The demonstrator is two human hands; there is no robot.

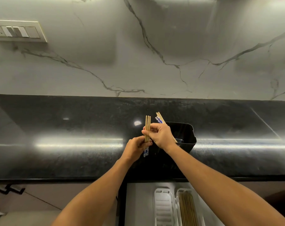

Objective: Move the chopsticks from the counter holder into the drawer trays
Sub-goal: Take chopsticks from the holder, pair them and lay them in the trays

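White switch plate sits on the grey marble wall, far to the left. Under the wall runs a shiny black counter. Near the middle, the left hand has its fingers curled round the low part of a small bunch of chopsticks — wooden sticks standing straight up, with blue-and-white ends poking out below the hand. The right hand is just beside it and a bit higher, and its fingers and thumb pinch the same bunch. Both hands hold the bunch tight, up above the counter. Behind the right hand, more chopsticks lean to the left out of a black holder that stands on the counter. Lower down, under the counter edge, a drawer is open. Two white trays lie in it side by side — the left tray shows its ribbed floor, and the right tray holds flat chopsticks in a row
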